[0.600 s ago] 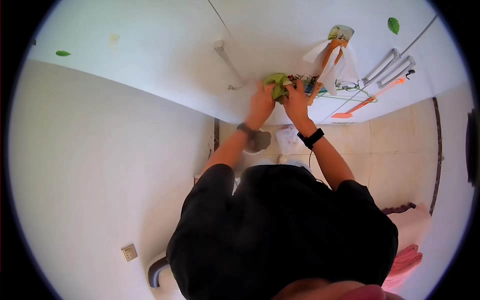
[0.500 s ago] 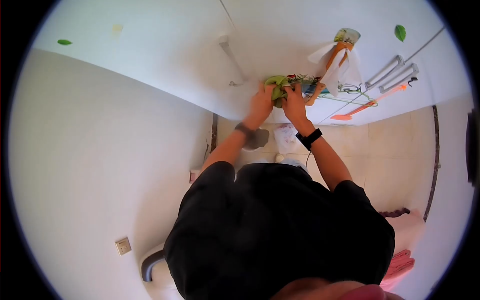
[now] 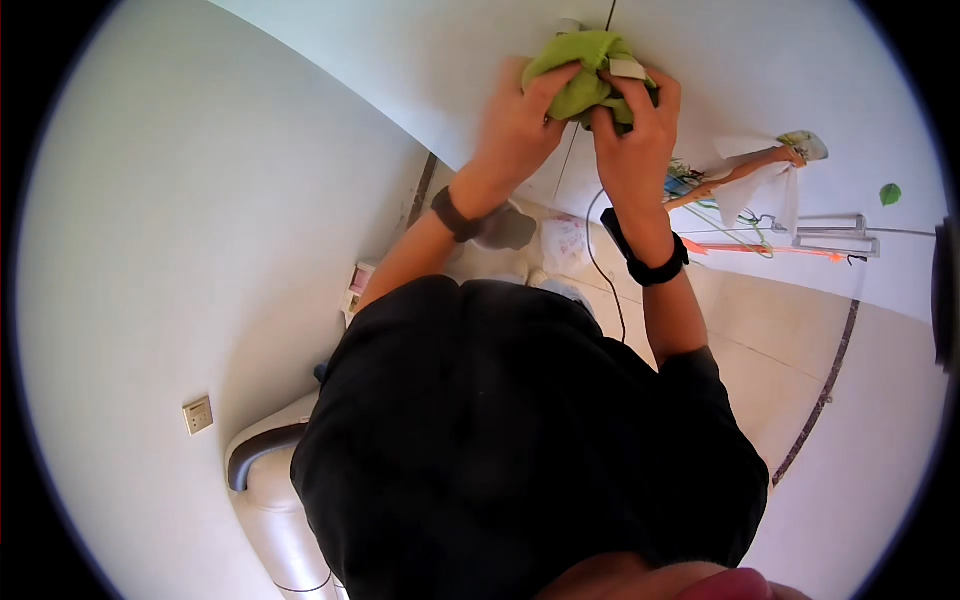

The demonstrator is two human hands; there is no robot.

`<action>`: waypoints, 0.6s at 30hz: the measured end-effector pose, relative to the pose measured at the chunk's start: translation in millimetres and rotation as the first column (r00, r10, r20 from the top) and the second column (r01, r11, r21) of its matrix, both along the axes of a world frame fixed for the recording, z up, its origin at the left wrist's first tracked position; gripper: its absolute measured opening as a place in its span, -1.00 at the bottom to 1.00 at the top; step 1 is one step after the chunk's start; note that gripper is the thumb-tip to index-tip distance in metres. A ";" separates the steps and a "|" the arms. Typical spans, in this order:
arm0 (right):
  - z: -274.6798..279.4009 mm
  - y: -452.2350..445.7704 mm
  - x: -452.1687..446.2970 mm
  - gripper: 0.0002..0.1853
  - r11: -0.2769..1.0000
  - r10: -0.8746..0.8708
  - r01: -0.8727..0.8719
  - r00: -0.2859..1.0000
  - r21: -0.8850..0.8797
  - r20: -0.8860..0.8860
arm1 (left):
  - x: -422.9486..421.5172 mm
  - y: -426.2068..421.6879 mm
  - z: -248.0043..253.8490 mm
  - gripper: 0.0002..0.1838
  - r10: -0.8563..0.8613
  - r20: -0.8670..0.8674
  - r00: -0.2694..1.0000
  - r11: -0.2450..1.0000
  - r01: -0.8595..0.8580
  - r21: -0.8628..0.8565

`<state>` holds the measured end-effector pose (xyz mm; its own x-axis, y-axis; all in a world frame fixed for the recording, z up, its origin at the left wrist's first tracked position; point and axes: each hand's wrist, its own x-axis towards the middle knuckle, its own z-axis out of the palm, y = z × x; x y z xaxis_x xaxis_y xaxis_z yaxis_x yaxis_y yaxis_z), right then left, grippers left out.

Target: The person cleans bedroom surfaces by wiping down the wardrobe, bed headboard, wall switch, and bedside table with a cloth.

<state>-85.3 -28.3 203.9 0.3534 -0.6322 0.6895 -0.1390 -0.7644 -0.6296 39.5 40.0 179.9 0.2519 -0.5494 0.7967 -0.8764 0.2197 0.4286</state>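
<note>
Green cloth (image 3: 575, 85) is bunched up at the far side of the scene, between both hands, in front of the white cabinet front (image 3: 700, 40). Can't tell if it touches the panel, or if anything is wrapped inside.

Left hand (image 3: 522, 122) grips the cloth's left side, fingers curled over. Right hand (image 3: 638, 135) pinches the right side, thumb at the near edge, fingers over the top by a pale tag (image 3: 628, 68). Neither palm is spread; hands are close but apart.

Handling notes, my judgement:
- Both grips look good: one per side, so load is shared. Pinch fabric, not the tag; it looks like the weaker hold.
- Folds hide the edges. Feel for an edge with the thumbs before changing grip, one hand at a time.
- Thin cable (image 3: 612, 275) hangs near the black wristband (image 3: 655, 265) on the right. Snag risk; elbow out, slack free.
- Hangers (image 3: 745, 235) and white cloth (image 3: 765, 190) sit to the right of the right hand. Wide swings that way could catch them.
- Plastic bag (image 3: 565, 243) on the floor below; mind the feet.
</note>
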 end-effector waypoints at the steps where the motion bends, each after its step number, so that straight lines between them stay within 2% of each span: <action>1: -5.6 0.2 0.8 -0.64 1.000 -0.016 0.016 0.999 0.001 -0.034 | 1.0 -0.5 -8.6 -0.40 -0.008 0.008 1.000 1.000 0.008 -0.002; 5: -39.5 7.2 1.6 -0.65 0.997 -0.082 0.079 0.974 -0.021 -0.212 | 15.9 1.6 -63.0 -0.49 -0.080 -0.022 0.997 0.995 0.081 0.061; 7: -54.7 13.5 1.7 -0.67 0.996 -0.085 0.083 0.959 -0.019 -0.269 | 26.4 6.3 -92.0 -0.51 -0.088 -0.038 0.995 0.984 0.092 0.153; 11: -73.6 20.2 5.4 -0.70 0.994 -0.097 0.108 0.959 0.024 -0.268 | 37.5 3.7 -129.6 -0.57 -0.101 -0.010 0.995 0.972 0.101 0.212; 14: -71.8 21.5 8.9 -0.71 0.992 -0.113 0.123 0.952 0.020 -0.283 | 42.4 7.5 -116.0 -0.59 -0.121 0.032 0.992 0.942 0.105 0.318; 17: -45.0 24.4 11.6 -0.71 0.993 -0.104 0.117 0.942 0.024 -0.318 | 56.8 10.1 -82.5 -0.57 -0.172 0.146 0.974 0.951 0.126 0.282; 18: -30.3 27.1 12.4 -0.71 0.994 -0.105 0.114 0.940 0.008 -0.324 | 60.3 8.3 -69.0 -0.56 -0.184 0.165 0.969 0.965 0.147 0.217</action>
